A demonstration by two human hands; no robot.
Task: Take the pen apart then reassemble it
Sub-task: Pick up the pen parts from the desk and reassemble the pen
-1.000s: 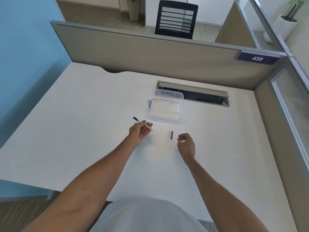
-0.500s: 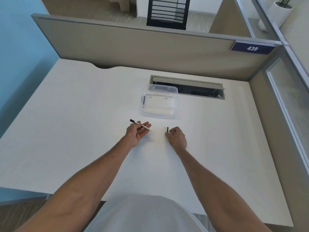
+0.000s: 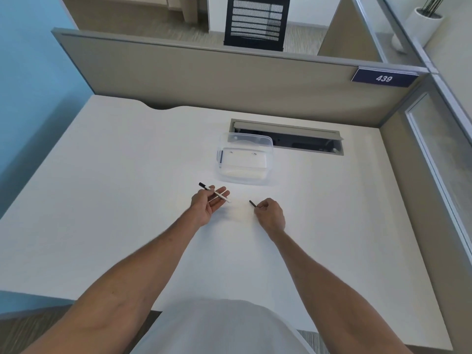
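Observation:
My left hand is palm up above the white desk and holds the pen body, a thin white barrel with a black end pointing up-left. My right hand, a short way to the right, pinches the small black pen cap between thumb and fingertips, its free end pointing up-left toward the pen body. A gap of bare desk separates cap and barrel.
A clear plastic box stands just beyond my hands. Behind it a cable slot is cut into the desk. Grey partition walls close the far and right sides; a blue wall is on the left.
My right hand reached left to the black cap lying on the desk, closed on it and lifted it. My left hand kept holding the pen body almost still.

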